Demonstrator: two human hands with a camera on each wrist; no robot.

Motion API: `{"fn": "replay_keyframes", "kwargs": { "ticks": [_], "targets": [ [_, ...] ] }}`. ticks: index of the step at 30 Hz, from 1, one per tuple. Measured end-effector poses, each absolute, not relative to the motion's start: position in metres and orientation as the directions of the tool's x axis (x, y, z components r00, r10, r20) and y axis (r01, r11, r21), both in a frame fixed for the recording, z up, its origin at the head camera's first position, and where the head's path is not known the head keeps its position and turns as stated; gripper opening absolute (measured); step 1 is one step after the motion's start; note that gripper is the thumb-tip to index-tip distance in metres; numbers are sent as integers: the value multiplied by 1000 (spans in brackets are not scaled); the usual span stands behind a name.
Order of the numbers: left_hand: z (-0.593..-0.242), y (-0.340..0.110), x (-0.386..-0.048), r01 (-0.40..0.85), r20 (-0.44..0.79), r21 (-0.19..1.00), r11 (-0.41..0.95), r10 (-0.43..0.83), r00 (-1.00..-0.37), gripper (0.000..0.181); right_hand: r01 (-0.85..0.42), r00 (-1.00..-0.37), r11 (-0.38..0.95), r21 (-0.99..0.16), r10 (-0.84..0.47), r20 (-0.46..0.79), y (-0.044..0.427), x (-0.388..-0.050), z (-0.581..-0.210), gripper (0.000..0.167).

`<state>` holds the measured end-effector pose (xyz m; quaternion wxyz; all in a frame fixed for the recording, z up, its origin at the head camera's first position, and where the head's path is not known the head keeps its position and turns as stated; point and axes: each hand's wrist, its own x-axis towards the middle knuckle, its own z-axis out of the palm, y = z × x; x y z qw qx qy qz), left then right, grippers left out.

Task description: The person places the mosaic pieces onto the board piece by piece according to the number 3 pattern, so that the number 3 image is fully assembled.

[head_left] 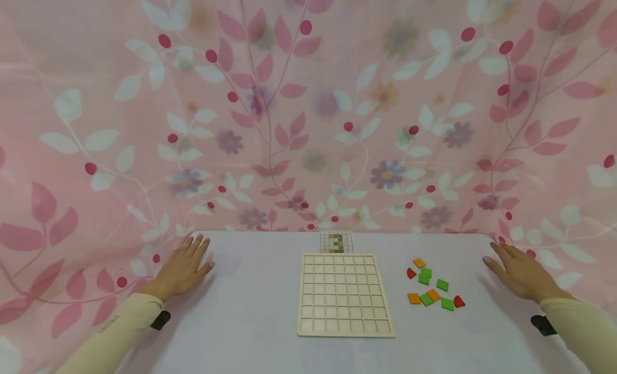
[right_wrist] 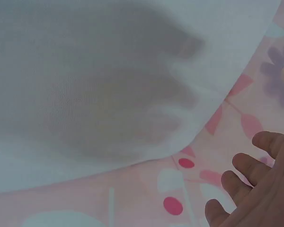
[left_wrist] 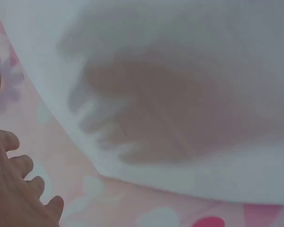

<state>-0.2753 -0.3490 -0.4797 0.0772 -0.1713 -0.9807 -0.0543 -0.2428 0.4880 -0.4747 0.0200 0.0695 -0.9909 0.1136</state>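
Note:
At the table's left edge, my left hand [head_left: 182, 268] is spread with fingers extended and holds nothing. Its fingers [left_wrist: 21, 165] show at the left of the left wrist view, over the table corner. My right hand [head_left: 519, 271] mirrors it at the right edge, also holding nothing; part of it [right_wrist: 260, 184] appears in the right wrist view. Between the hands lies a cream grid board [head_left: 342, 294] with bare square cells. Loose flat tiles lie right of it, nearer my right hand: several green squares [head_left: 442, 285], orange squares [head_left: 414, 298] and red wedge pieces [head_left: 459, 301].
A small pattern card [head_left: 336, 241] with a printed grid and coloured cells lies behind the board, at the table's back edge. The white table [head_left: 250, 309] has rounded back corners. Pink floral cloth [head_left: 308, 111] hangs behind and around it. Dark wrist devices [head_left: 543, 325] sit under both forearms.

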Motion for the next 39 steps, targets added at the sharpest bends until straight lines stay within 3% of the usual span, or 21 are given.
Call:
{"fn": "replay_keyframes", "kwargs": {
  "ticks": [12, 21, 24, 32, 39],
  "targets": [
    [-507, -263, -259, 335, 25, 299, 894, 343, -939, 94, -271, -959, 957, -104, -260, 111, 419, -264, -492, 72],
    [-517, -182, -245, 307, -113, 349, 885, 365, -924, 112, -424, -905, 888, -176, -405, 133, 357, -274, -504, 69],
    [-519, -167, -241, 319, -129, 402, 858, 398, -908, 121, -424, -906, 879, -220, -407, 117, 347, -276, -508, 62],
    [-529, -150, -231, 289, -180, 445, 848, 400, -899, 138, -402, -915, 883, -243, -375, 149, 337, -275, -511, 24],
    [-529, -146, -227, 253, -182, 452, 856, 366, -913, 135, -371, -928, 895, -250, -343, 147, 334, -275, -512, 17]
  ]
}}
